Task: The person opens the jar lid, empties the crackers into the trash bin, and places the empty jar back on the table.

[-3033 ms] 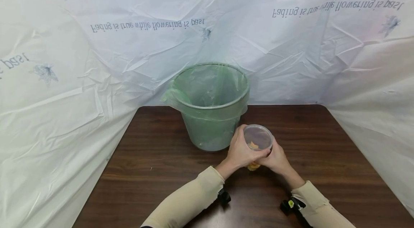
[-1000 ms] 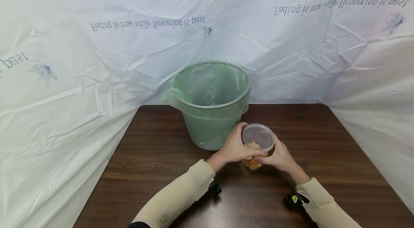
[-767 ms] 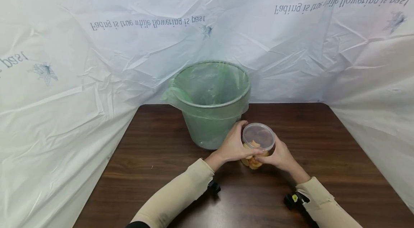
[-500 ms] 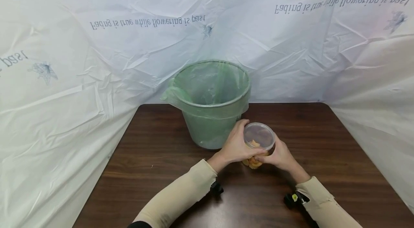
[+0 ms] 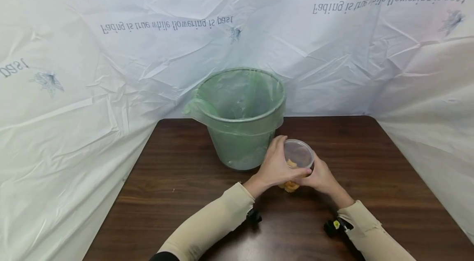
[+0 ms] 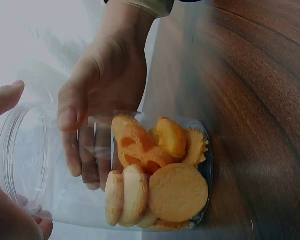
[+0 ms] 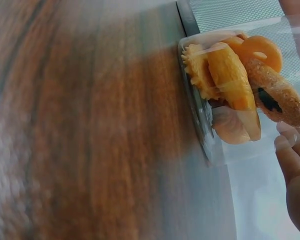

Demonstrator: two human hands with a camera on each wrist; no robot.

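A clear plastic jar [image 6: 75, 202] stands upright at the table's middle right, its base at or barely above the tabletop. Several biscuits [image 6: 179, 192] fill its lower part, among them round, pretzel-shaped and ridged ones; a sugared biscuit [image 7: 275, 92] shows in the right wrist view. My left hand [image 5: 277, 166] grips the clear lid [image 5: 298, 153] from the left, thumb across the near side. With my right hand [image 5: 321, 176] I hold the jar's body from the right, below the lid. The left hand hides part of the jar in the head view.
Just behind and left of the jar stands a waste bin [image 5: 240, 152] lined with a green plastic bag [image 5: 207, 108]. Dark wood table [image 5: 177, 215] extends all round. A white printed sheet [image 5: 333, 59] hangs behind and at both sides.
Over the last second my left hand has turned rightward around the lid, its thumb now further across. Three seconds ago it was turned similarly, then swung back left. The right hand has hardly moved.
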